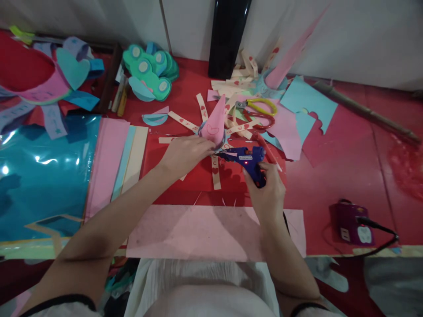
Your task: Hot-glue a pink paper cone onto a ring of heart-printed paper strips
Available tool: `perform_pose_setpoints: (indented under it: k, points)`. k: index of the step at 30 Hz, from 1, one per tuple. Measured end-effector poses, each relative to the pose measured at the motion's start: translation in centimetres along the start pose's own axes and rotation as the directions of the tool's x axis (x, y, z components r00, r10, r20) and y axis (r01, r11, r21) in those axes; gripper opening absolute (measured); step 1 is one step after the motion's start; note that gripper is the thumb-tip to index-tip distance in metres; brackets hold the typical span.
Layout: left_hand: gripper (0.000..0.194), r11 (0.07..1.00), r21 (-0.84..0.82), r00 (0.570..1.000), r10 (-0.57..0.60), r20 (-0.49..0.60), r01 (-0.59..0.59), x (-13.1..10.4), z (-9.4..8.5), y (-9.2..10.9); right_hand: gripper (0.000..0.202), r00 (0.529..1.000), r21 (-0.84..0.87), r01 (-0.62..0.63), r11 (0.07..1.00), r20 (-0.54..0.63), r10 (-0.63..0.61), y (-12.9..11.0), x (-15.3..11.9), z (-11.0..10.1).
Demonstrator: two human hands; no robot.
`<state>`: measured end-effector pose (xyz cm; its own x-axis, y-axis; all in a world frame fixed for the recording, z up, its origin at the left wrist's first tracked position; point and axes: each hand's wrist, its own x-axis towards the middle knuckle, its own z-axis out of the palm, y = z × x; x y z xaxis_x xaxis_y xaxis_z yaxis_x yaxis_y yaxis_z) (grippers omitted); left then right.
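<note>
A pink paper cone [212, 127] with a drawn heart stands in a bluish ring at the centre of the table. Cream paper strips [185, 122] with red letters and hearts fan out around it. My left hand [190, 152] is closed at the lower left of the cone, its fingertips gripping the base; the exact pinch is partly hidden. Wrapped around the handle of a blue glue gun [246, 157] is my right hand [269, 189]. The gun points left, and its nozzle is close to the cone's base beside my left fingertips. A small red light glows on it.
Behind lie yellow-handled scissors [261, 105], red-handled scissors [264, 119] and a second, taller pink cone [291, 57]. Blue paper scraps [307, 103] lie right, near a stick [366, 110]. A purple power box [355, 224] with a plugged-in cable sits front right. Teal foam shapes [150, 72] stand back left.
</note>
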<state>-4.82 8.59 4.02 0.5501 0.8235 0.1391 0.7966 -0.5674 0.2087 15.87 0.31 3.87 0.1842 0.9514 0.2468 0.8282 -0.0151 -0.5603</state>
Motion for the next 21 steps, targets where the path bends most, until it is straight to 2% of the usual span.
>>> perform_pose_setpoints:
  k: [6,21]
  points:
    - [0.024,0.991,0.044,0.992,0.125,-0.018,-0.125,-0.2,1.3,-0.4,0.023,1.000,-0.009,0.004,1.000,0.007,-0.004,0.2,0.0,0.0]
    - [0.029,0.987,0.101,0.992,0.127,-0.011,-0.125,0.0,1.2,-0.1,0.024,1.000,0.012,-0.008,1.000,0.010,0.008,0.1,0.0,0.0]
